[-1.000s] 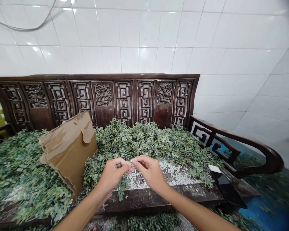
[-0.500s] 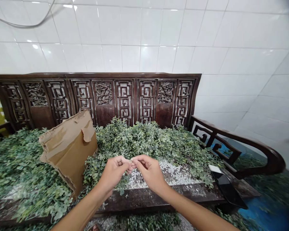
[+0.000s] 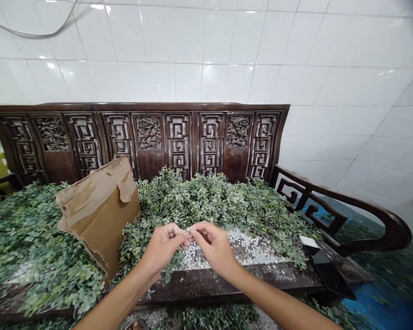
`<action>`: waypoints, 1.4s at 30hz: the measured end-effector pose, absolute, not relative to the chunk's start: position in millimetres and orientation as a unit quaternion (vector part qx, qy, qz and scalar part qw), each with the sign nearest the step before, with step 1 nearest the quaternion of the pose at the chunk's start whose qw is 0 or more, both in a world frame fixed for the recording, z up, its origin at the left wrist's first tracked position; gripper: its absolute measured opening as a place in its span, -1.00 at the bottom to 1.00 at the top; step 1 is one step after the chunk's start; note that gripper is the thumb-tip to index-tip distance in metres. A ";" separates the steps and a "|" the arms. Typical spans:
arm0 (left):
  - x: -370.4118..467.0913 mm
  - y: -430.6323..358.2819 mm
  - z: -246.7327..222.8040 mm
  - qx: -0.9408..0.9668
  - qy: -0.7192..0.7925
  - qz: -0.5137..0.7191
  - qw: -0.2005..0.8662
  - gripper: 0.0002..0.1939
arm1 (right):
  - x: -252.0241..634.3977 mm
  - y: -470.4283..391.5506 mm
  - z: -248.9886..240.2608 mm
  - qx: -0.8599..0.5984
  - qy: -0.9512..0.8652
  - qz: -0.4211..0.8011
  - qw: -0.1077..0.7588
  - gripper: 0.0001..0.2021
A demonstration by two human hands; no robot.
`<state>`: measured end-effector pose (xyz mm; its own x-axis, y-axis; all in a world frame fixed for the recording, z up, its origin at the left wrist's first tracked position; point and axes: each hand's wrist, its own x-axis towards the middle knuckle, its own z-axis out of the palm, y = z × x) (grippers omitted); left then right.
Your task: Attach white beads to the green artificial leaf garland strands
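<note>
My left hand [image 3: 168,242] is closed in a pinch, and a sprig of green artificial leaves [image 3: 170,270] hangs just beneath it, over the bench's front edge. Fingertip to fingertip with it, my right hand [image 3: 213,245] is pinched too, and a tiny pale bit shows where the two meet; what it is cannot be made out. Under and beside my right hand, small white disc-like pieces [image 3: 248,245] lie scattered on the bench seat. Directly behind both hands rises a heap of artificial foliage [image 3: 206,199].
A torn cardboard box [image 3: 101,215] stands left of my hands amid more foliage [image 3: 27,229]. The dark carved wooden bench [image 3: 151,162] backs onto a white tiled wall. A black phone-like slab [image 3: 326,270] and a white object [image 3: 308,241] lie by the right armrest [image 3: 358,206].
The leafy sprig under my left hand has swung slightly left and down. Both hands stay almost in place, fingertips together.
</note>
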<state>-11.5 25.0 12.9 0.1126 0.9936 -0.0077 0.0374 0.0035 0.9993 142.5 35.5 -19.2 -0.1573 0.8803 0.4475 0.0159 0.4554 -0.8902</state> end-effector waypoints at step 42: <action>-12.3 21.7 10.3 0.598 0.489 0.453 0.446 -0.82 | 140.8 29.2 -17.1 -0.327 -0.723 0.255 0.552 -0.85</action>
